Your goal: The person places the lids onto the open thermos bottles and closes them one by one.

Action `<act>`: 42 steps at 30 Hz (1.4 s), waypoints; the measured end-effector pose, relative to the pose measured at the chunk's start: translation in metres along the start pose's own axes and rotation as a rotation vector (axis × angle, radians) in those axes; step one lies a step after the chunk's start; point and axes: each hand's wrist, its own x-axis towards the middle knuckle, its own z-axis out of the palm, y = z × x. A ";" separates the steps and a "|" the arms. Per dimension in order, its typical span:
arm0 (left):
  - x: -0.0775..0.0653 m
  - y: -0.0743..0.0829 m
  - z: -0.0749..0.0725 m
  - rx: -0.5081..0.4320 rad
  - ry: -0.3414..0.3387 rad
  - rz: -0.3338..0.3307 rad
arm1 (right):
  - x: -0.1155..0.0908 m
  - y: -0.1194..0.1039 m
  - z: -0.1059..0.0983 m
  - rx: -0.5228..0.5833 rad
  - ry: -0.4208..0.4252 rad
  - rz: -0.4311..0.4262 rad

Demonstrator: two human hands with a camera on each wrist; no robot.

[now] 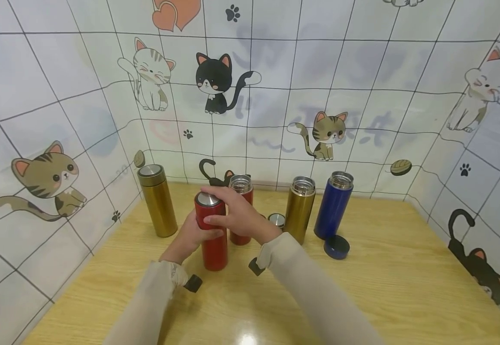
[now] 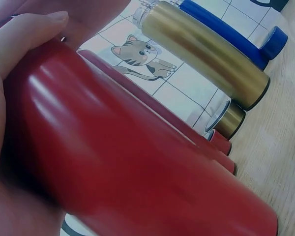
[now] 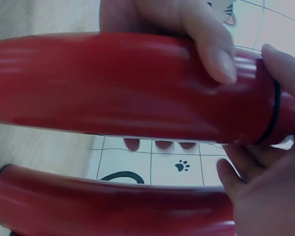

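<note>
A red thermos flask (image 1: 214,249) with its lid on stands upright before me, tilted slightly in the head view. My left hand (image 1: 191,238) grips its body from the left, the thumb across the front. From the right, my right hand (image 1: 242,214) holds the lid (image 1: 209,199), fingers over the top and thumb at the front. In the right wrist view a dark ring (image 3: 273,113) shows between lid and body. Just behind stands a second red flask (image 1: 242,238), its mouth uncovered and partly hidden by my right hand.
Capped at the left is a gold flask (image 1: 158,206). Right of my hands stand an uncapped gold flask (image 1: 300,211) and an uncapped blue flask (image 1: 333,206). A blue lid (image 1: 336,247), a gold lid (image 2: 228,120) and a red lid (image 2: 220,142) lie on the wooden table (image 1: 388,287).
</note>
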 end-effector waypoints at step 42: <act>-0.004 -0.003 0.009 0.072 0.101 0.027 | 0.000 0.010 0.005 0.057 0.069 0.008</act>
